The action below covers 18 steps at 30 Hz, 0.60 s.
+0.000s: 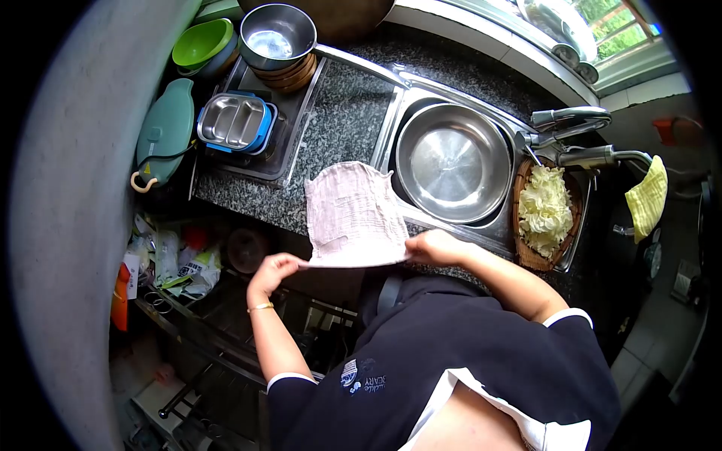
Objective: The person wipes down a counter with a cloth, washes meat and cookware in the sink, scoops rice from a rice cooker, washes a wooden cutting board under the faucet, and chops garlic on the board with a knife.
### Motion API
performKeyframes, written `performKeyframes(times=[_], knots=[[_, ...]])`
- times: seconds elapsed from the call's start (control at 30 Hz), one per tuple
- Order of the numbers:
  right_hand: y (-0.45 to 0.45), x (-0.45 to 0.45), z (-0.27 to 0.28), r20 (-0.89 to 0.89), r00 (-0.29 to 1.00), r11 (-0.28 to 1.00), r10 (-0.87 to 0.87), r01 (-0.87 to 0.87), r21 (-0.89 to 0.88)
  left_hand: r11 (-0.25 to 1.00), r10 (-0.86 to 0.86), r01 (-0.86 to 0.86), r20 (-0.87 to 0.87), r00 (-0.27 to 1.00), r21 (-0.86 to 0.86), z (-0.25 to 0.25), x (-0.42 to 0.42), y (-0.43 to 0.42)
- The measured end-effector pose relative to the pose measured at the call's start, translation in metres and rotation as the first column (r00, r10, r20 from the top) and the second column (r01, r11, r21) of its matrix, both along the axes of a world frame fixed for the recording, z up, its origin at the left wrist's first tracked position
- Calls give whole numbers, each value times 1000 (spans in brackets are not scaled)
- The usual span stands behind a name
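A pale pinkish-white dishcloth (355,214) is spread out over the front edge of the speckled countertop (342,113). My left hand (272,273) pinches its near left corner. At the near right corner my right hand (435,247) grips the same cloth, so its front edge is stretched between both hands. Just beyond my right hand, a wide steel basin (451,161) sits in the sink (385,139). To the right of the basin, a woven basket (532,258) holds pale leafy vegetable pieces (544,209).
A steel faucet (568,120) reaches over the sink's right side, near a hanging yellow cloth (647,198). Left on the counter are a blue-rimmed divided steel container (235,122), a steel pot (277,36), a green bowl (201,42) and a teal lidded appliance (167,129). Plastic bags (197,274) lie below.
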State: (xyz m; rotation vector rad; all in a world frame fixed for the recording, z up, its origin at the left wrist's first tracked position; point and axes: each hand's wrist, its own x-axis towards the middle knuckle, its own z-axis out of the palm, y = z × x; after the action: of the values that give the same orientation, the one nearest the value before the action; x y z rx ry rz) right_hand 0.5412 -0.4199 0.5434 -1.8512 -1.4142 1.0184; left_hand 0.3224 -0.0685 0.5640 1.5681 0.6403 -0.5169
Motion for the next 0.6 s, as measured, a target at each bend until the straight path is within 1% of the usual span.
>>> performKeyframes(times=[0.03, 0.07, 0.1, 0.13, 0.17, 0.2, 0.27, 0.33, 0.37, 0.4, 0.43, 0.47, 0.5, 0.53, 0.57, 0.6], knots=[[9, 9, 13, -43, 997, 997, -70, 69, -39, 958, -81, 53, 91, 993, 280, 28, 23, -3], [17, 16, 23, -39, 976, 977, -213, 213, -10, 969, 55, -85, 131, 990, 232, 26, 35, 5], [24, 27, 11, -4, 953, 949, -302, 300, -100, 922, 228, -281, 214, 950, 266, 20, 48, 4], [30, 38, 7, -148, 861, 874, -486, 481, -68, 910, 267, -368, 411, 872, 189, 6, 60, 15], [36, 47, 12, -107, 798, 804, -593, 594, -26, 851, 391, -513, 513, 764, 116, 11, 77, 9], [39, 54, 17, -5, 782, 774, -623, 618, 139, 822, 321, -532, 609, 726, 201, -14, 86, 21], [38, 64, 21, -21, 731, 725, -682, 679, 120, 749, 301, -561, 573, 762, 353, -47, 99, 23], [28, 64, 24, -23, 730, 726, -683, 682, 91, 762, 438, -557, 371, 819, 330, -75, 111, 9], [20, 62, 23, -119, 722, 726, -682, 688, 18, 730, 395, -482, 277, 876, 484, -77, 119, -2], [11, 59, 22, -212, 702, 726, -680, 685, -56, 628, 378, -316, 75, 923, 711, -79, 125, -15], [1, 54, 17, -232, 682, 709, -694, 703, -54, 524, 387, -260, 46, 921, 811, -71, 134, -38], [-9, 49, 11, -267, 638, 681, -722, 724, -111, 406, 401, -195, 18, 916, 893, -66, 139, -54], [-19, 44, 6, -277, 611, 660, -742, 738, -141, 461, 355, -98, -82, 931, 882, -62, 145, -59], [-29, 37, 2, -287, 584, 640, -760, 749, -171, 391, 253, -7, -100, 962, 920, -67, 146, -63], [-38, 32, -6, -304, 563, 628, -768, 756, -184, 477, 290, -196, 58, 955, 857, -78, 146, -58], [-47, 28, -14, -321, 542, 614, -777, 764, -197, 547, 340, -373, 208, 917, 750, -88, 146, -49]])
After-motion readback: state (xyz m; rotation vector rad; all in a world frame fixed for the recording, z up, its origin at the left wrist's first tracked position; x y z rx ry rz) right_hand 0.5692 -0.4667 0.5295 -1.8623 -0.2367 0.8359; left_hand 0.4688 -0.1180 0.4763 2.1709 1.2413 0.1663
